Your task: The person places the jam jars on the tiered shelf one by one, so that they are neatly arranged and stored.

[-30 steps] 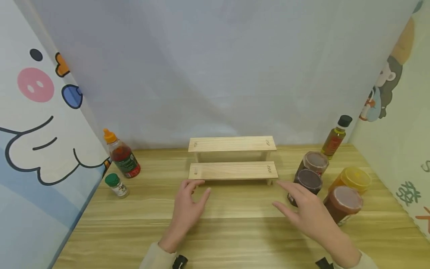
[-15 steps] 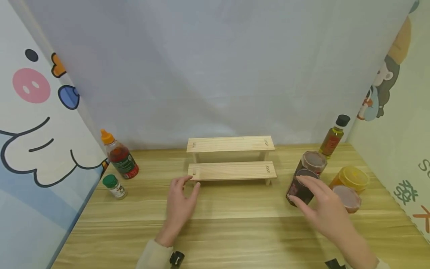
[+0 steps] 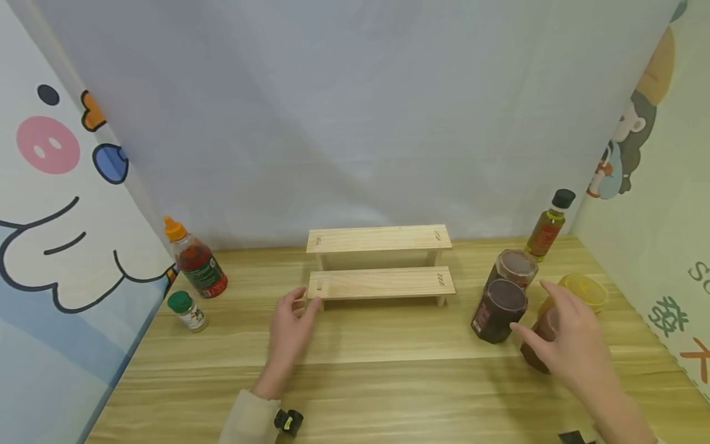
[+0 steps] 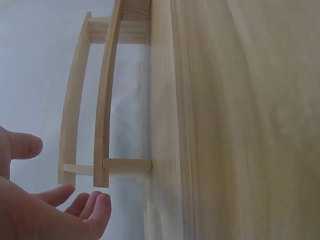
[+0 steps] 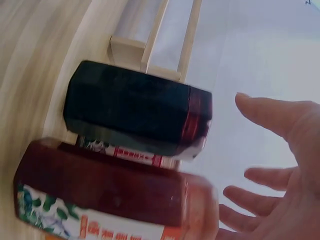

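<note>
My right hand (image 3: 577, 345) hangs above the red jar (image 5: 100, 185), thumb and fingers well apart, with nothing held between them; whether a fingertip brushes its lid (image 5: 200, 205) I cannot tell. The jar stands upright on the worktop (image 3: 388, 382), near the dark jar (image 3: 493, 317) and in front of the yellow jar (image 3: 585, 290). It looks full, so I judge it fairly heavy for its size, stiff-walled, and breakable if the wall is glass, which I can't make out. The smooth sides could slip, though the flat facets should give my thumb and fingers something to press against. I'd take hold around the upper body, just below the lid, thumb opposite the fingers. My left hand (image 3: 289, 330) is loose too, fingers parted, by the left end of the rack (image 3: 383, 283), gripping nothing.
</note>
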Motion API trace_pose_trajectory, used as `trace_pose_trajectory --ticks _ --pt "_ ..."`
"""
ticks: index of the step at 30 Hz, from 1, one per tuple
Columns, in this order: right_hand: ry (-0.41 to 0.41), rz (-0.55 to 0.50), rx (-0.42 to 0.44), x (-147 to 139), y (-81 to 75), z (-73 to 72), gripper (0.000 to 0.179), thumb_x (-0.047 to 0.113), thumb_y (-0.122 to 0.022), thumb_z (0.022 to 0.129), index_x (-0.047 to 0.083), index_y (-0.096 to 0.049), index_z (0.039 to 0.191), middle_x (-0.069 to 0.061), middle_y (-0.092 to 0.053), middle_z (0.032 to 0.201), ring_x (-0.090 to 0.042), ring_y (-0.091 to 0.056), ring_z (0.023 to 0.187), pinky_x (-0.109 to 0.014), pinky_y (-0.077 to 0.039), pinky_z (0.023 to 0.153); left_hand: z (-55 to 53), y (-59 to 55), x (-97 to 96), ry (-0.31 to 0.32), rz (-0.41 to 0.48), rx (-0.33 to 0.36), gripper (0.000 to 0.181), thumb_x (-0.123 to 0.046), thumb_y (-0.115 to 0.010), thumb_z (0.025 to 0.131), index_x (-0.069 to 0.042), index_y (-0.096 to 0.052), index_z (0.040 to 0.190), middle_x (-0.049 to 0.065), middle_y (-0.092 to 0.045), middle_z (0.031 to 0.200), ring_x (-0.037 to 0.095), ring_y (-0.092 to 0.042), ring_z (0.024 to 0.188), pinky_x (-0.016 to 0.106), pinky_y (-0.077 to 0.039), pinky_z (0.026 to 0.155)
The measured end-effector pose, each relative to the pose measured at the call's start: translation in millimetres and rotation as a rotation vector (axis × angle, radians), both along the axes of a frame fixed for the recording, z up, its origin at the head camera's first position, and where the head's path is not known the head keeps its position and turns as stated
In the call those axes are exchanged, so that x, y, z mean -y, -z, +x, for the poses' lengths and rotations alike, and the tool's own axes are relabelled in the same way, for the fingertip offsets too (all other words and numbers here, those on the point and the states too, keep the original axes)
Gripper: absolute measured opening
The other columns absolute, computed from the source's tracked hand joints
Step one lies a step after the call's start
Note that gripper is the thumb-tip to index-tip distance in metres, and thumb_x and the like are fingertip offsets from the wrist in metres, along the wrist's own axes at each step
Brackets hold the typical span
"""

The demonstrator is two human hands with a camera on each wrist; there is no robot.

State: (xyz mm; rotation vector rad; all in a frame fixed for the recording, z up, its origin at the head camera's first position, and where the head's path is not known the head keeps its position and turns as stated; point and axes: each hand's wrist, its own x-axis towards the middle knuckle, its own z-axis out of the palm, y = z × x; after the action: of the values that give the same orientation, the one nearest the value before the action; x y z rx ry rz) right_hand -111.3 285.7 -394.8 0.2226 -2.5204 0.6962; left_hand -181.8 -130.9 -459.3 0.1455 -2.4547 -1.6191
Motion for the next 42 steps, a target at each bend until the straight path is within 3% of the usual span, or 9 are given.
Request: trace_pose_trajectory --ticks 4,7,13,26,34,42 --pt "0.045 -0.027 0.123 -10.4 1.2 3.6 0.099 0.025 -0.085 0.072 -0.007 -0.026 0.145 -0.035 -0.033 0.139 -0.055 -0.031 0.123 -0.069 -0.028 0.094 -3.1 -1.5 3.2 -0.015 0.021 0.049 0.053 -0.029 -0.063 0.093 0.003 -0.05 0.133 0.021 -0.051 0.13 0.033 -0.054 0.111 0.045 -0.051 0.087" --pt "0.06 -0.025 0.168 -17.3 3.7 5.9 0.106 0.028 -0.086 0.071 -0.008 -0.02 0.146 -0.037 -0.03 0.139 -0.056 -0.031 0.121 -0.071 -0.031 0.088 -5.8 -0.5 5.8 -0.018 0.028 0.08 0.054 -0.029 -0.062 0.093 0.005 -0.05 0.133 0.021 -0.053 0.13 0.032 -0.054 0.112 0.044 -0.05 0.088" --pt "0.094 -0.039 0.159 -29.5 6.6 9.8 0.111 0.024 -0.091 0.063 -0.009 -0.023 0.144 -0.042 -0.037 0.126 -0.058 -0.037 0.11 -0.069 -0.035 0.081 -10.1 1.6 9.8 -0.005 0.042 0.145 0.054 -0.032 -0.059 0.094 0.006 -0.05 0.132 0.022 -0.055 0.128 0.035 -0.053 0.115 0.045 -0.046 0.093" --pt "0.142 -0.075 0.244 -42.0 19.7 15.6 0.109 0.027 -0.09 0.064 -0.015 -0.023 0.139 -0.038 -0.042 0.116 -0.052 -0.045 0.1 -0.062 -0.041 0.074 -16.2 7.5 9.1 0.006 0.083 0.215 0.051 -0.033 -0.055 0.097 0.007 -0.053 0.129 0.023 -0.053 0.13 0.037 -0.046 0.122 0.048 -0.039 0.101" --pt "0.168 -0.125 0.367 -47.7 26.1 16.7 0.102 0.037 -0.085 0.071 -0.016 -0.024 0.134 -0.039 -0.043 0.114 -0.052 -0.048 0.098 -0.06 -0.044 0.07 -23.1 17.1 4.5 -0.02 0.262 0.199 0.039 -0.02 -0.052 0.099 0.012 -0.059 0.119 0.022 -0.063 0.104 0.03 -0.059 0.098 0.038 -0.051 0.086" --pt "0.125 -0.198 0.462 -58.1 39.4 15.0 0.1 0.036 -0.082 0.075 -0.015 -0.02 0.134 -0.04 -0.042 0.119 -0.054 -0.047 0.103 -0.06 -0.044 0.076 -25.8 20.5 1.7 0.015 0.4 0.228 0.039 -0.015 -0.045 0.101 0.017 -0.052 0.123 0.028 -0.059 0.114 0.034 -0.057 0.105 0.039 -0.048 0.093"
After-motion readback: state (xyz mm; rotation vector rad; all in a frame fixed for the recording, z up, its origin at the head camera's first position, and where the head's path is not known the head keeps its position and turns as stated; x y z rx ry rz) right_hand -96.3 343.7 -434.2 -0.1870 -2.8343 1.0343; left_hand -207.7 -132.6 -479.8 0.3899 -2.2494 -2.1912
